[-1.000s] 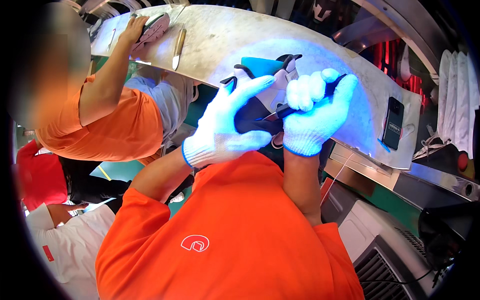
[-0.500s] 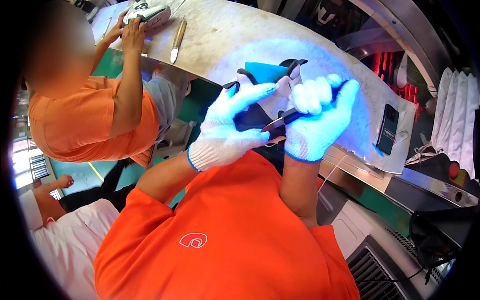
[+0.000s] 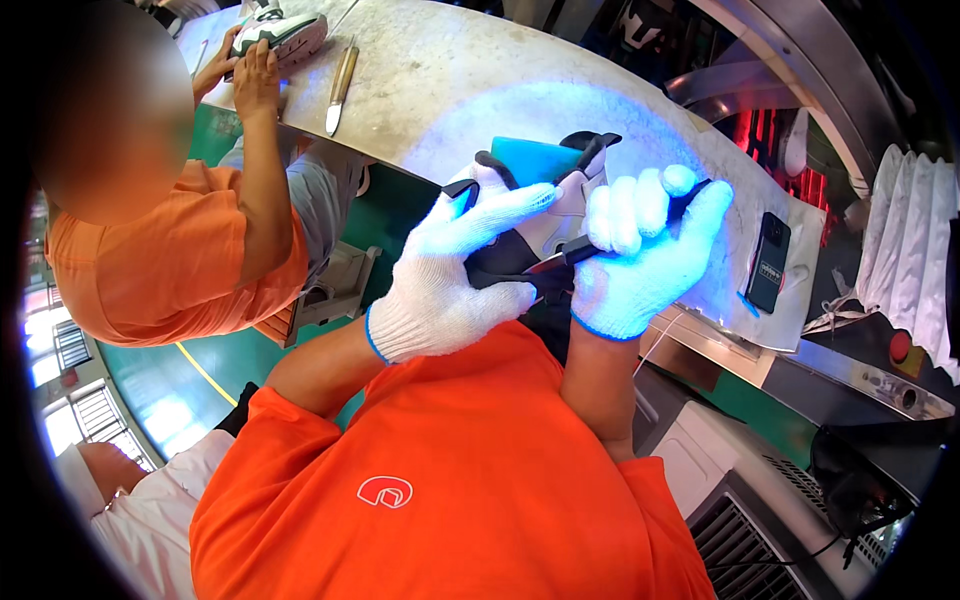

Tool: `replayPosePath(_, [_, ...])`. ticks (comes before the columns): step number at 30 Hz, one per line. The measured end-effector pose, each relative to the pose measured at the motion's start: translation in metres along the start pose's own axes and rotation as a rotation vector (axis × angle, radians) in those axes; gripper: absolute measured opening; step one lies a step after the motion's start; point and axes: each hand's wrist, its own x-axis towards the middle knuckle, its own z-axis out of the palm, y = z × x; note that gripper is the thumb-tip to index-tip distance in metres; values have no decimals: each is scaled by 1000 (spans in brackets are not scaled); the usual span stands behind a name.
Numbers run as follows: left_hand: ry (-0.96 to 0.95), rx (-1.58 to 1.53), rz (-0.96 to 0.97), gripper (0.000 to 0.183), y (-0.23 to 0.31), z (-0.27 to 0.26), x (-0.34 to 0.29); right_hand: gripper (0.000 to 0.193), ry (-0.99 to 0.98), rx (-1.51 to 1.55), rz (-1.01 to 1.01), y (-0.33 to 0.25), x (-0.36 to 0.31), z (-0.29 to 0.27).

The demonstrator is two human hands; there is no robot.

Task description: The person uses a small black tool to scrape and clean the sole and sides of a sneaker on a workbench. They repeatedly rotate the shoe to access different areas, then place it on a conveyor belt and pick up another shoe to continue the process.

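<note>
A white and black shoe (image 3: 567, 205) with a teal insert (image 3: 532, 163) standing up from its opening is held close to my chest. My left hand (image 3: 440, 275), in a white knit glove, grips the shoe, thumb and fingers spread along its side. In my gloved right hand (image 3: 635, 250) is a knife (image 3: 572, 250), the fingers wrapped round its black handle. Its blade points left and lies at the dark lower part of the shoe, near my left hand. Whether the edge touches the material I cannot tell. Blue light falls over both gloves.
On the pale worktable (image 3: 430, 60) lies a wooden-handled knife (image 3: 341, 90) at the left. A dark phone (image 3: 770, 262) rests at the right. Beside me on the left, a person in orange handles another shoe (image 3: 280, 38). A grey machine with a grille (image 3: 745, 530) stands lower right.
Both hands, with shoe and knife, sit slightly lower in the picture, and the view has shifted a little. The neighbour's shoe is tilted differently. A person at the lower left has moved.
</note>
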Motion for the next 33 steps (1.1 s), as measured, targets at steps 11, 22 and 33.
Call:
replayPosePath(11, [-50,-94,-52,86,-9,-5,4,55,49,346,138,-7,14,-21])
replayPosePath(22, [-8,-256,-94,85,-32,-7,9,54,107,36,81,5,18,-13])
replayPosePath(33, [13,-394,-301,86,-30,-11,18,54,-187,-45,149,-11,24,-41])
